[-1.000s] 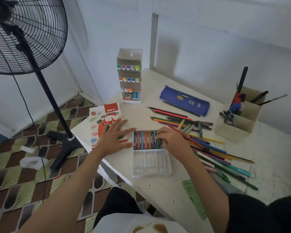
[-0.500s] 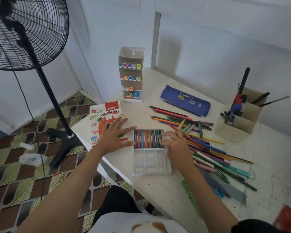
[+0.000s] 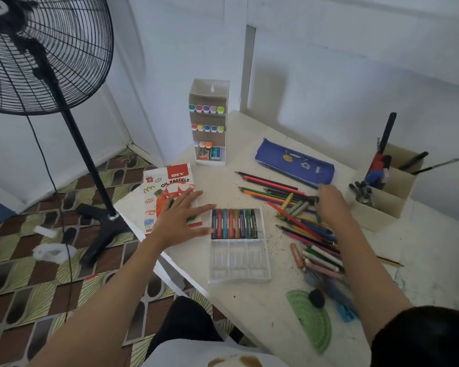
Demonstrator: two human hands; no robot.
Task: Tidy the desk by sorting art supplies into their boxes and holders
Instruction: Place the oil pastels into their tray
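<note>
The left hand (image 3: 180,221) lies flat with fingers straight and spread on the oil pastels box (image 3: 167,186), just beside the clear tray (image 3: 239,271). The far row of the tray holds the pastels (image 3: 235,223). The right hand (image 3: 330,203) reaches into the loose pile of coloured pencils (image 3: 289,205) on the desk (image 3: 249,305). Its fingers point down into the pile, and it cannot be told if they pinch anything. The blue pencil case (image 3: 294,162) lies near, behind the pile.

Right hand (image 3: 329,205) off the pastel tray (image 3: 239,260), now reaching into the loose pencil pile (image 3: 297,207)
</note>
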